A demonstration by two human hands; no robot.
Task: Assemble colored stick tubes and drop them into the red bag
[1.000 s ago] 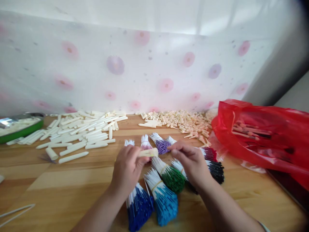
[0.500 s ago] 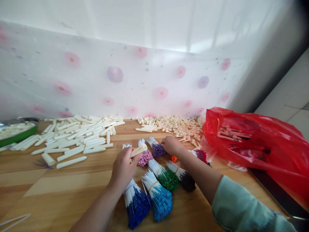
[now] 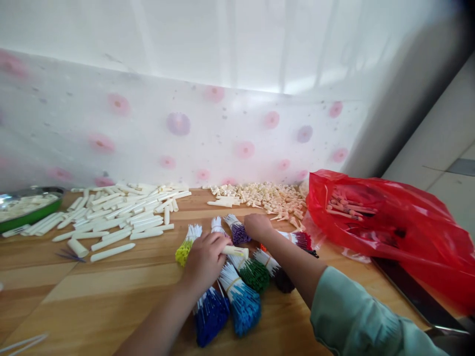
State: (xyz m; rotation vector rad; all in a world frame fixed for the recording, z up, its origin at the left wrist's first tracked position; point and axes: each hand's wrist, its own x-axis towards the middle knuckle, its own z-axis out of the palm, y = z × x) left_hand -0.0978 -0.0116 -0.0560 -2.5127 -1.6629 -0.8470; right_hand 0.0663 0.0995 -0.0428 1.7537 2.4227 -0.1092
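Note:
My left hand (image 3: 206,256) is closed around a cream plastic pen barrel (image 3: 239,252), its open end pointing right. Under and around it lie bundles of thin white-ended coloured sticks: yellow (image 3: 183,252), dark blue (image 3: 210,319), light blue (image 3: 243,306) and green (image 3: 255,275). My right hand (image 3: 257,228) is curled beside the purple bundle (image 3: 239,232), above a mostly covered orange one. Its fingertips are hidden, so whatever it pinches does not show. A black bundle (image 3: 284,280) and a dark red one (image 3: 303,241) lie near the right forearm.
Loose cream barrels (image 3: 122,210) are heaped at the back left, beside a green-rimmed pan (image 3: 33,217). Small cream pieces (image 3: 270,198) are piled at the back. A red plastic bag (image 3: 393,222) stands at the right, over a dark flat object (image 3: 411,291).
My left hand has moved right and turned, bringing the barrel over the green bundle and uncovering the yellow one. My right hand stays by the purple bundle. The view has shifted slightly.

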